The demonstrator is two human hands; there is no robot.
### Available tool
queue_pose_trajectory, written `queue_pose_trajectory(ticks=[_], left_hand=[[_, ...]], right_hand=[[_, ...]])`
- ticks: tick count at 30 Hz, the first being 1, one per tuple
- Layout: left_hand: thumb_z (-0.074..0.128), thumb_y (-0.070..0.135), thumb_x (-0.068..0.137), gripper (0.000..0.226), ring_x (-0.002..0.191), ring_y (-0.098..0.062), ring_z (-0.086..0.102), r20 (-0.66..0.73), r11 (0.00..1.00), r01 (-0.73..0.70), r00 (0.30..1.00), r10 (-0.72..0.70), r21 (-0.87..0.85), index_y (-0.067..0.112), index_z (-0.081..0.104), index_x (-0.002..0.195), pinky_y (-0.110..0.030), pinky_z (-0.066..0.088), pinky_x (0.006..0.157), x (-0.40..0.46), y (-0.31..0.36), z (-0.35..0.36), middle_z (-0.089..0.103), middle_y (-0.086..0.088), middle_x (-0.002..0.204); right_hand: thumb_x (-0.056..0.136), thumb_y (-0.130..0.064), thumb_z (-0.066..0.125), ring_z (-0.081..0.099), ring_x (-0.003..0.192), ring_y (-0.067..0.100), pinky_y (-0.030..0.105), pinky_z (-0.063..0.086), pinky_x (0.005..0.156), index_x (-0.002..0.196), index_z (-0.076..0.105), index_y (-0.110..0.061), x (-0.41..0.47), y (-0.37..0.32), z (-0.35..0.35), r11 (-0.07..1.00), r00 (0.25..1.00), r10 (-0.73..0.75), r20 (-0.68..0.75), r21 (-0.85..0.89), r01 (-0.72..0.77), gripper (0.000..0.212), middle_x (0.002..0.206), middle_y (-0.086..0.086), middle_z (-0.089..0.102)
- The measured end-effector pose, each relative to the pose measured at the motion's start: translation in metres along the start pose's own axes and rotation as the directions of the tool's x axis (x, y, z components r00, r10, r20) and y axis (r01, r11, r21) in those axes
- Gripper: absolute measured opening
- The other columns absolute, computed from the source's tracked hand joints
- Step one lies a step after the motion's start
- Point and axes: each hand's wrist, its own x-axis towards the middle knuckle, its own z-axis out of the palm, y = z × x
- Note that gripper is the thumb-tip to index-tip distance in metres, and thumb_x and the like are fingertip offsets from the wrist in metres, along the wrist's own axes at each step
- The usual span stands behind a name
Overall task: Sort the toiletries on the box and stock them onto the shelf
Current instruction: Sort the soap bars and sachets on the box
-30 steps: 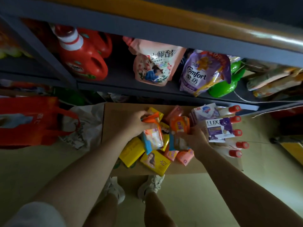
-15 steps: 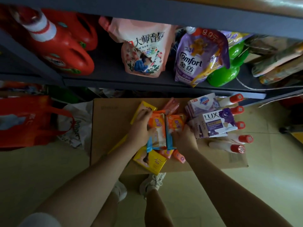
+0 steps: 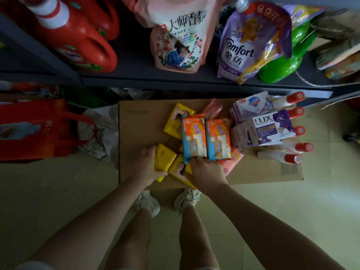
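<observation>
On the box (image 3: 136, 121), fingers (image 3: 161, 173) around yellow pack (image 3: 164, 159)

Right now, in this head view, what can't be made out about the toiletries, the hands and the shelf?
- Right hand fingertips: curled under the orange packs, so its grip is unclear.
- Yellow pack under that hand: mostly covered.
- Pink packs: count hidden by the orange packs.
- Red jugs and shelf pouches: tops cut off by the frame edge.
- Left hand holds a yellow bar; its label faces away.
</observation>
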Motion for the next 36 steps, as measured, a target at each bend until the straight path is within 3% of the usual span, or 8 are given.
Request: queue_pose_trajectory(ticks=[3,7,15,21,24,26,31,36], left_hand=[[0.076,0.042,0.071,0.099,0.127,-0.031,0.039,-0.028,1.0,0.011,1.0,-0.012,-0.022,0.013,0.018,0.146,-0.039,0.038,0.097,0.005,0.008,0.002,0.028,-0.014,0.146],[0.069,0.042,0.079,0.092,0.13,-0.031,0.037,0.001,0.998,0.048,0.999,-0.048,-0.042,0.011,0.015,0.147,-0.04,0.036,0.098,0.006,0.015,0.006,0.023,-0.013,0.15],[0.071,0.036,0.078,0.077,0.128,-0.031,0.04,-0.101,0.987,0.04,0.993,-0.056,-0.155,0.008,0.033,0.138,-0.039,0.037,0.096,0.017,0.038,0.01,0.035,-0.015,0.143],[0.068,0.041,0.079,0.076,0.127,-0.031,0.041,-0.1,0.994,0.038,0.994,-0.048,-0.104,0.009,0.033,0.139,-0.039,0.038,0.096,0.021,0.042,0.01,0.035,-0.014,0.143],[0.066,0.039,0.082,0.071,0.126,-0.03,0.042,-0.032,0.994,0.027,0.999,-0.031,-0.107,0.01,0.034,0.139,-0.037,0.038,0.097,0.013,0.041,0.016,0.038,-0.014,0.141],[0.063,0.035,0.085,0.071,0.129,-0.028,0.041,0.008,0.992,0.003,1.0,-0.002,-0.123,0.011,0.028,0.143,-0.037,0.037,0.099,0.006,0.048,0.024,0.037,-0.012,0.144],[0.06,0.025,0.089,0.062,0.125,-0.025,0.045,-0.111,0.97,-0.024,0.994,-0.003,-0.24,0.011,0.029,0.142,-0.034,0.04,0.096,0.003,0.071,0.033,0.038,-0.009,0.141],[0.06,0.036,0.087,0.07,0.129,-0.024,0.04,-0.133,0.971,-0.033,0.991,0.001,-0.236,0.011,0.026,0.143,-0.034,0.039,0.097,0.001,0.067,0.035,0.033,-0.009,0.144]], right_hand=[[0.044,-0.045,0.086,0.065,0.066,0.019,0.025,0.046,0.043,0.082,0.069,-0.015,-0.011,-0.005,0.021,0.997,1.0,0.017,0.01,-0.08,-0.016,0.051,0.075,0.003,0.064],[0.049,-0.039,0.085,0.065,0.083,0.023,0.029,0.051,0.051,0.105,0.066,-0.013,-0.02,-0.003,0.032,0.992,0.996,0.092,-0.013,-0.083,-0.093,0.064,0.098,0.006,0.065],[0.044,-0.04,0.087,0.067,0.08,0.02,0.03,0.051,0.05,0.097,0.065,-0.018,-0.024,0.007,0.029,0.966,0.964,0.254,-0.08,-0.02,-0.257,0.062,0.102,0.003,0.067],[0.086,-0.045,0.058,0.059,0.104,0.022,0.034,0.047,0.066,0.113,0.053,-0.016,-0.02,0.018,0.013,0.891,0.932,0.356,-0.068,0.326,-0.317,0.04,0.118,0.001,0.056],[0.092,-0.034,0.054,0.063,0.09,0.026,0.026,0.034,0.054,0.104,0.056,-0.013,-0.013,0.027,-0.012,0.813,0.878,0.441,-0.185,0.496,-0.304,0.024,0.104,0.004,0.065],[0.093,-0.027,0.053,0.063,0.089,0.03,0.027,0.03,0.055,0.107,0.054,-0.011,-0.007,0.033,-0.024,0.816,0.883,0.421,-0.21,0.512,-0.267,0.022,0.105,0.006,0.064],[0.091,-0.021,0.054,0.055,0.104,0.036,0.034,0.037,0.066,0.118,0.049,-0.01,0.005,0.047,-0.032,0.831,0.917,0.361,-0.167,0.505,-0.235,0.03,0.122,0.01,0.051],[0.082,-0.032,0.058,0.058,0.087,0.036,0.038,0.049,0.067,0.099,0.055,-0.008,-0.041,0.063,0.002,0.907,0.899,0.24,-0.367,0.415,-0.072,0.03,0.099,0.014,0.058]])
